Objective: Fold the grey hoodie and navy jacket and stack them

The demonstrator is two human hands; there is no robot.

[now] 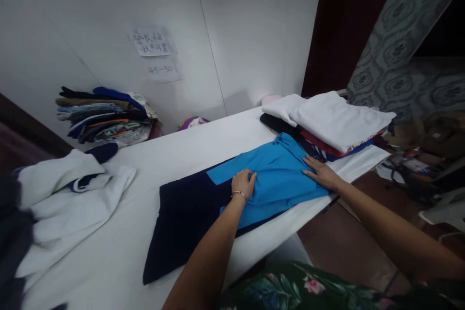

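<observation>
Blue-and-navy shirt (279, 174), folded flat along the near edge of the white table (189, 150), collar toward the far end. Left hand (243, 185) curled on the blue cloth, grip unclear; right hand (321, 174) open, flat against it, holding nothing.

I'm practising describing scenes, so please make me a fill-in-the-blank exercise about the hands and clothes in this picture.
A metal bangle circles the wrist of the person's ____ arm.
The collared garment under the hands is bright blue at the collar end and ____ at the other end.
The lower paper note on the wall reads ____.
The stack of folded clothes nearest the person's right hand has a ____ garment on top.

Missing words: left; navy; 45-50; white.
</observation>
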